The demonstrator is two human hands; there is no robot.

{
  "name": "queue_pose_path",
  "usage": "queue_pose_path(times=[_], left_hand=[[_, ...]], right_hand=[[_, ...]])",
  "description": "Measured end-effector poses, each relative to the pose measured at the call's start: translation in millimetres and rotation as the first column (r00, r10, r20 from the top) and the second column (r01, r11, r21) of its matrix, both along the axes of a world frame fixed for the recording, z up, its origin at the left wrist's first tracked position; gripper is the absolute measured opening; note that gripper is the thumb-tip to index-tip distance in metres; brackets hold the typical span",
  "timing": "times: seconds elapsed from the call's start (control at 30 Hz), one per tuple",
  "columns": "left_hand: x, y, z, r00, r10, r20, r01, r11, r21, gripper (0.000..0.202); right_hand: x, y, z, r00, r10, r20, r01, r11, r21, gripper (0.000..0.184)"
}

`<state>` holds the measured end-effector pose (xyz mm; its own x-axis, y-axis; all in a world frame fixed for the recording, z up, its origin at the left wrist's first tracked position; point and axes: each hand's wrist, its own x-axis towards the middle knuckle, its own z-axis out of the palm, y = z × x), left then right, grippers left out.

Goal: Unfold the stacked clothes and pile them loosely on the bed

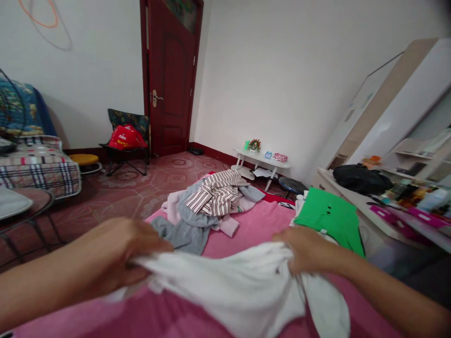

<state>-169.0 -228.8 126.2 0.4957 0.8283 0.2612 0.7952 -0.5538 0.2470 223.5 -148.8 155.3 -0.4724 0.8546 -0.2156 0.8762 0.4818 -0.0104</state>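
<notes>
**One white garment (239, 281) hangs unfolded**

I see it sagging between left hand (121, 249) and right hand (303, 246), each grasping it. Beyond the right, a green garment (327, 213) lies flat, apparently done; farther out between them, a clothes heap (220, 195) lies crumpled, seemingly undone.

Two hands are counted: one left hand (116, 253) and one right hand (308, 249). Of clothing, one white garment (229, 281), one striped garment (220, 190) and one green garment (326, 213) are made out. One door (172, 84), one folding chair (139, 124), one red bag (126, 137), one black bag (361, 178), one yellow stool (83, 159) and one orange hoop (50, 26) can also be counted.
</notes>
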Motion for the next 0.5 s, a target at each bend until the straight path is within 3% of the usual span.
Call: queue_pose_path(times=[0.03,0.07,0.13,0.17,0.2,0.23,0.27,0.3,0.37,0.43,0.5], left_hand=[[-1.8,11.7,19.6,1.0,-0.016,-0.012,0.017,0.996,0.087,0.024],[-1.7,24.6,37.0,0.999,0.045,0.019,-0.048,0.973,0.226,0.029],[5.4,53.5,59.2,0.978,0.197,0.071,-0.208,0.876,0.435,0.035],[11.8,69.3,61.9,0.961,0.261,0.088,-0.27,0.826,0.495,0.036],[19.3,85.9,58.7,0.951,0.3,0.074,-0.294,0.807,0.512,0.037],[27.2,102.9,49.8,0.951,0.305,0.054,-0.289,0.811,0.509,0.041],[35.1,119.7,36.1,0.964,0.267,0.015,-0.242,0.848,0.472,0.049],[42.5,135.6,18.7,0.974,0.226,-0.016,-0.2,0.894,0.401,0.056],[56.0,160.7,-20.8,0.986,0.165,-0.036,-0.152,0.959,0.24,0.062],[68.0,173.2,-57.1,0.986,0.155,-0.06,-0.14,0.968,0.209,0.06],[77.8,174.3,-82.1,0.978,0.201,-0.048,-0.181,0.945,0.273,0.063]], right_hand=[[-1.4,15.6,20.2,0.999,-0.047,-0.016,0.049,0.986,0.157,0.035],[-2.1,32.3,38.6,0.992,-0.108,-0.057,0.121,0.933,0.338,0.038],[0.3,63.5,65.5,0.962,-0.183,-0.202,0.272,0.681,0.68,0.042],[4.0,75.9,72.3,0.944,-0.194,-0.268,0.33,0.541,0.773,0.042],[9.6,85.6,73.9,0.928,-0.201,-0.313,0.371,0.437,0.82,0.042],[17.7,92.7,70.4,0.918,-0.219,-0.331,0.394,0.389,0.833,0.041],[28.4,97.4,61.9,0.91,-0.255,-0.326,0.405,0.393,0.825,0.039],[42.2,100.3,49.1,0.904,-0.303,-0.301,0.412,0.431,0.803,0.038],[78.5,102.4,14.4,0.889,-0.409,-0.206,0.418,0.543,0.728,0.037],[123.8,101.9,-25.7,0.865,-0.487,-0.124,0.445,0.629,0.637,0.038],[171.3,100.5,-64.3,0.785,-0.61,-0.108,0.558,0.621,0.551,0.044]])
